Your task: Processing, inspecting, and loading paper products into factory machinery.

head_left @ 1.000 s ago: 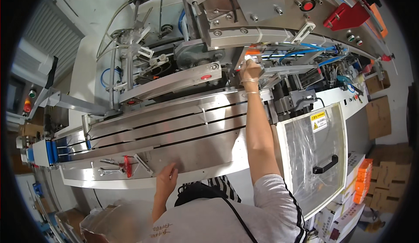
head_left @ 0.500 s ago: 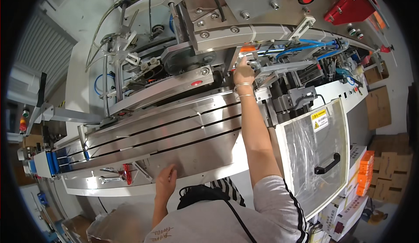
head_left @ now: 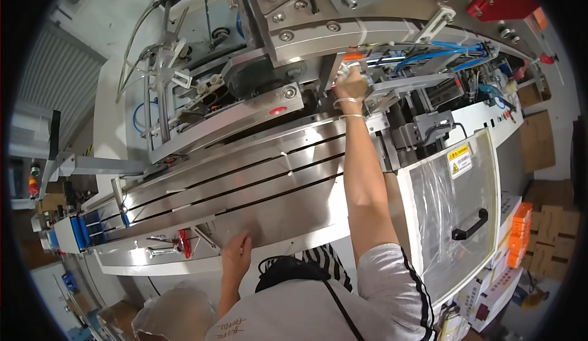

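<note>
My right arm stretches forward across a long slotted metal bed (head_left: 275, 203) into the machine. There my right hand (head_left: 351, 85) is closed at a small pale metal part (head_left: 350, 70), just below an orange piece (head_left: 353, 56). Its fingertips face away, so what they grip cannot be made out. My left hand (head_left: 236, 254) rests at the bed's near edge, fingers loosely bent and nothing visible in them. To its left on the bed lie a red-handled tool (head_left: 184, 243), a wrench (head_left: 162, 252) and a slim metal bracket (head_left: 207, 237).
Steel plates and a bar (head_left: 343, 42) with bolts overhang my right hand. Blue air tubes (head_left: 438, 57) run to its right. A clear guard door (head_left: 450, 212) with a black handle stands beside my right arm. Stacked cartons (head_left: 554, 234) are at the far right.
My right hand's fingers have curled in at the metal part, where one finger pointed forward before. The whole view has shifted slightly. My left hand stays by the bed's near edge.
</note>
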Motion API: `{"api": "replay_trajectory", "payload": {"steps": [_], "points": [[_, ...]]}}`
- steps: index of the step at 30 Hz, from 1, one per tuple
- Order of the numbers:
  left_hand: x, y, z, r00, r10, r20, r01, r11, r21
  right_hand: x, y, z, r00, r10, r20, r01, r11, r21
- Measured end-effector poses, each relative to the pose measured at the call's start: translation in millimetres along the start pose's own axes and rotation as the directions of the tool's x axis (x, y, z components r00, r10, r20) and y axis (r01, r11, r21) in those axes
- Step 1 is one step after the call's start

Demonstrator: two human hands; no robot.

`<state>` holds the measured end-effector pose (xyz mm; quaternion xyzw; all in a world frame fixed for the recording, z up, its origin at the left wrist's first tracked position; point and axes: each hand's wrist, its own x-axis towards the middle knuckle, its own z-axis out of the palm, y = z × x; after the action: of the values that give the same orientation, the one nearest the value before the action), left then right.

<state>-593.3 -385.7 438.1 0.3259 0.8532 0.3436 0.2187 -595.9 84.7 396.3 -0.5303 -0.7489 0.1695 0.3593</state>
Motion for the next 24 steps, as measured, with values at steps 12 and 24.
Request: {"api": "replay_trajectory", "payload": {"steps": [12, 24], "points": [[28.9, 22.1, 8.1, 0.974, 0.225, 0.026, -0.226, 0.973, 0.049, -90.2, -48.4, -82.6, 0.985, 0.142, 0.093, -0.148, 0.987, 0.055], [62.7, 55.5, 33.3, 0.840, -0.062, 0.538, 0.541, 0.156, -0.826, -261.5, -66.9, -211.9, 0.467, 0.157, 0.870, -0.880, 0.184, 0.439]]}}
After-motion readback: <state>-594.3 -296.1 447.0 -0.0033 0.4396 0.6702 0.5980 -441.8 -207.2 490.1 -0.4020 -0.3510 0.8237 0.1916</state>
